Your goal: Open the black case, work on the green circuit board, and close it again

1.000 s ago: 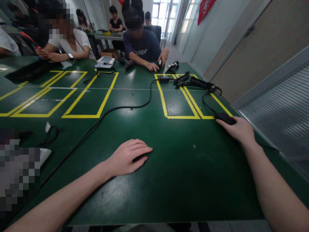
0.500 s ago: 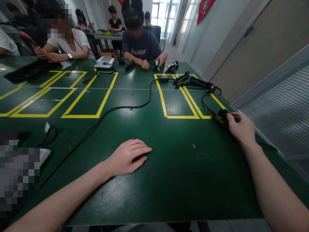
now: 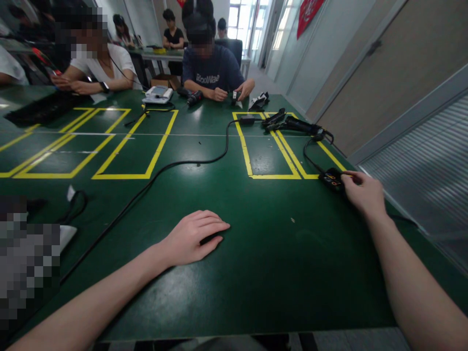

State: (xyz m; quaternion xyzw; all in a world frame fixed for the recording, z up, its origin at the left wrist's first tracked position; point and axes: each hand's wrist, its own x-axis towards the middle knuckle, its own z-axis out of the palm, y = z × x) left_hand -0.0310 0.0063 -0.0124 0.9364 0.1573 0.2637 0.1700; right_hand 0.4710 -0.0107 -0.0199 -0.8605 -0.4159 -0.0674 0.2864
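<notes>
My left hand lies palm down on the green table, fingers stretched out, holding nothing. At the right edge of the table, my right hand grips the right side of a small black box with orange marks on its face. What the box is I cannot make out, and its right end is hidden by my fingers. A black cable runs from the box up to a black jointed device that lies across the yellow tape lines.
A black power adapter sits on a long cable crossing the table. A drill and a white device lie at the far side, near two seated people. Yellow tape marks rectangles. A pixelated object is at left.
A dark rounded shape that rose by my right fingers no longer stands up. The box's orange-marked face now shows more plainly. My left hand has stayed still.
</notes>
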